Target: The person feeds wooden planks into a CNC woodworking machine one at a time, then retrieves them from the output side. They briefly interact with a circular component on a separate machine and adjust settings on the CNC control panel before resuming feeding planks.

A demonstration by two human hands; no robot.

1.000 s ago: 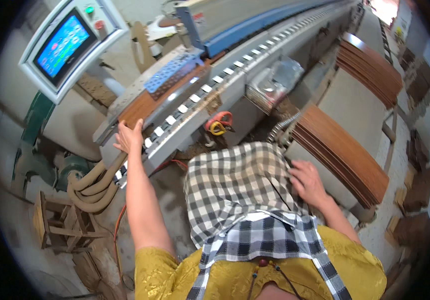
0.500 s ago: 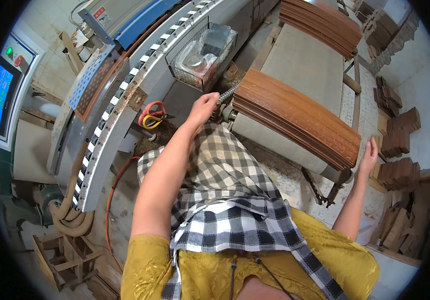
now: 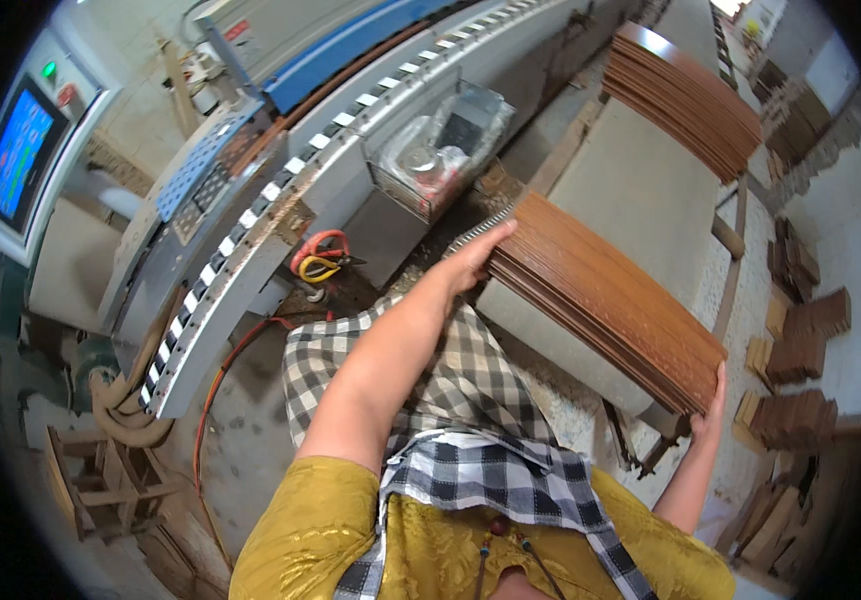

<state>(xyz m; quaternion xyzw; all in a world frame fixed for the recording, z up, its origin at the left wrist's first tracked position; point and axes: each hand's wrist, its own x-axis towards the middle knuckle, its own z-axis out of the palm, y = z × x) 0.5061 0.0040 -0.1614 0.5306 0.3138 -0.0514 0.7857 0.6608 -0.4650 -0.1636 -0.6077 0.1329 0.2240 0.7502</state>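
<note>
A stack of brown wooden boards (image 3: 606,300) lies across the near end of a grey conveyor belt (image 3: 641,190). My left hand (image 3: 481,252) grips its left end, fingers at the top corner. At the opposite end, my right hand (image 3: 711,405) presses against the boards with its fingers up along the edge. The undersides of both hands are partly hidden. Farther along the belt sits a second stack of similar boards (image 3: 686,100).
Left of me runs a long machine with a toothed black-and-white track (image 3: 296,165) and a lit control screen (image 3: 21,155). A wire basket (image 3: 441,150) and red and yellow scissors (image 3: 321,257) hang at its side. More board stacks (image 3: 796,420) stand at the right wall.
Both hands have come in from beside the stack and now hold its two ends. The view has shifted, and the near stack appears lower and slightly more tilted.
</note>
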